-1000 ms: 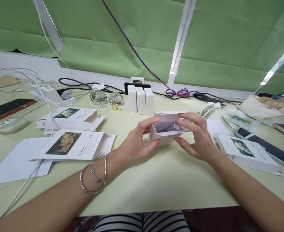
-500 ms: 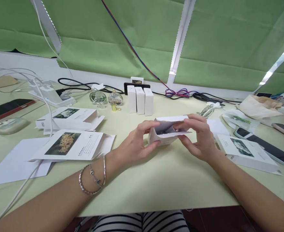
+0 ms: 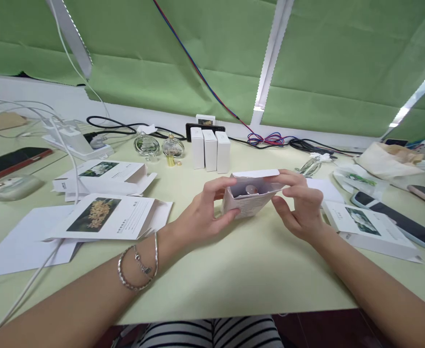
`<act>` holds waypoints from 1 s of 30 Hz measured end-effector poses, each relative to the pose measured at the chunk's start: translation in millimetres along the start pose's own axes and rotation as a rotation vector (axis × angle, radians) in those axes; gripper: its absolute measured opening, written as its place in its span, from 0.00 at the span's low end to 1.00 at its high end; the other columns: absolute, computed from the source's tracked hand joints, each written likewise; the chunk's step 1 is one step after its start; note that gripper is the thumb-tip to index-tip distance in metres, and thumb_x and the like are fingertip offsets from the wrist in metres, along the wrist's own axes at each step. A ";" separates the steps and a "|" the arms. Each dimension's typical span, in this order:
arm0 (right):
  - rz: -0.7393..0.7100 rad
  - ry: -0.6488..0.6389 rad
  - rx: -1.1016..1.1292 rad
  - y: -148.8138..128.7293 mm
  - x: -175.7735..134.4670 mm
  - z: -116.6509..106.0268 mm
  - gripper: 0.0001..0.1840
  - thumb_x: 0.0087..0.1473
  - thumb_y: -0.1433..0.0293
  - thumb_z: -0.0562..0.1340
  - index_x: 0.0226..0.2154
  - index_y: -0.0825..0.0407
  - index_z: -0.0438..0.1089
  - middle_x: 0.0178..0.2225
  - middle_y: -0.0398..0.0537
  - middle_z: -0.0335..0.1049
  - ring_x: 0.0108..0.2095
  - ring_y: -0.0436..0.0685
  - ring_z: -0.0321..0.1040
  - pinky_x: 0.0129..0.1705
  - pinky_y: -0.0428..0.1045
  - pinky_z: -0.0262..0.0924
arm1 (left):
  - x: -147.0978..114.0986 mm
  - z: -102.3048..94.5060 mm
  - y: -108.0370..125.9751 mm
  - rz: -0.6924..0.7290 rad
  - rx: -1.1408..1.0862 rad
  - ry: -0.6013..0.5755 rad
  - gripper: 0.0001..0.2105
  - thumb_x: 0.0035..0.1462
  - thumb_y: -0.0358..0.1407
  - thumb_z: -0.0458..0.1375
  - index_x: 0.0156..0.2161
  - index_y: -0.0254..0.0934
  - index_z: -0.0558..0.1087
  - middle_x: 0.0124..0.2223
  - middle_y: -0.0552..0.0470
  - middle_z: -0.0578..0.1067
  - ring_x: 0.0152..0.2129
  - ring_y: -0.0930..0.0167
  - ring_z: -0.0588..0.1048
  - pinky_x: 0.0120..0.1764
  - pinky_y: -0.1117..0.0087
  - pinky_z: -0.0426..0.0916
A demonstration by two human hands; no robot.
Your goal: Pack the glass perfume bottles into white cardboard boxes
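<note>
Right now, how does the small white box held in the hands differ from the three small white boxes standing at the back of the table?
The held box lies on its side with its top flap raised, and something rounded shows inside; the three standing boxes are upright and shut. The left hand and right hand grip the held box, while nothing touches the three, which stand in a close row. All are small, white cardboard boxes of similar shape.

table (image 3: 234, 270) pale green | on it: three upright white boxes (image 3: 210, 150), flat printed cartons (image 3: 107, 217), phones (image 3: 397, 217), cables (image 3: 118, 126)
</note>
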State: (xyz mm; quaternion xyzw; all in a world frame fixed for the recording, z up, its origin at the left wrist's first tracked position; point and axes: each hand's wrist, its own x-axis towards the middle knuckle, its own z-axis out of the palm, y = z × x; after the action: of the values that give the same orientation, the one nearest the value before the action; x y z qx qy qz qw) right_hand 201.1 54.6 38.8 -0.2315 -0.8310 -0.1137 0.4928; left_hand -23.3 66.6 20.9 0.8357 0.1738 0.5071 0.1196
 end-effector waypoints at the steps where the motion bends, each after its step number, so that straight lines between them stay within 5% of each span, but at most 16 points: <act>1: 0.012 -0.024 -0.035 -0.6 0.8 -0.8 0.18 0.54 0.78 0.54 0.45 0.43 0.55 0.45 0.49 0.65 0.48 0.61 0.63 0.47 0.62 0.59 | -0.3 0.1 0.0 0.005 0.007 0.003 0.28 0.53 0.28 0.58 0.55 0.47 0.51 0.51 0.47 0.62 0.42 0.70 0.71 0.37 0.67 0.75; 7: 0.073 -0.154 -0.185 -5.8 2.8 -3.7 0.13 0.55 0.75 0.55 0.44 0.49 0.62 0.50 0.57 0.58 0.52 0.64 0.58 0.49 0.62 0.58 | -1.9 0.2 -0.2 0.026 0.023 0.000 0.28 0.53 0.27 0.58 0.55 0.45 0.51 0.50 0.48 0.63 0.44 0.70 0.69 0.40 0.68 0.74; 18: 0.101 -0.093 -0.119 -2.1 1.3 -1.6 0.18 0.52 0.78 0.57 0.45 0.44 0.63 0.51 0.54 0.55 0.53 0.63 0.57 0.47 0.61 0.63 | 0.0 -4.0 1.5 -0.082 -0.025 -0.080 0.30 0.53 0.29 0.57 0.58 0.48 0.51 0.53 0.47 0.64 0.46 0.68 0.69 0.44 0.64 0.72; 22: 0.108 0.039 -0.004 -4.1 2.0 0.1 0.27 0.50 0.80 0.59 0.51 0.44 0.58 0.45 0.52 0.62 0.47 0.60 0.64 0.44 0.59 0.66 | 3.1 -7.2 6.3 -0.133 0.095 -0.132 0.24 0.54 0.29 0.56 0.56 0.45 0.59 0.49 0.47 0.68 0.45 0.68 0.69 0.46 0.63 0.70; 27: 0.152 -0.002 0.086 -7.4 1.1 1.3 0.25 0.53 0.77 0.58 0.51 0.44 0.57 0.39 0.48 0.69 0.43 0.59 0.68 0.46 0.61 0.65 | 6.2 -8.4 10.4 -0.152 0.125 -0.132 0.20 0.54 0.29 0.55 0.52 0.43 0.63 0.46 0.48 0.68 0.44 0.69 0.69 0.45 0.64 0.69; 30: 0.282 0.020 0.209 -8.5 0.5 1.5 0.29 0.56 0.73 0.56 0.58 0.42 0.48 0.37 0.46 0.71 0.44 0.59 0.69 0.49 0.63 0.62 | 6.9 -8.9 10.8 -0.146 0.126 -0.134 0.19 0.54 0.28 0.55 0.52 0.43 0.64 0.47 0.48 0.68 0.45 0.68 0.69 0.46 0.64 0.68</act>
State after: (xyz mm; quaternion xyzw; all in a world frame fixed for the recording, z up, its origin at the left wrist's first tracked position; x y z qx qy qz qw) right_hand 195.5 48.0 38.9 -0.2920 -0.7927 0.0410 0.5336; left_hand -26.5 59.8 34.5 0.8586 0.2574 0.4283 0.1148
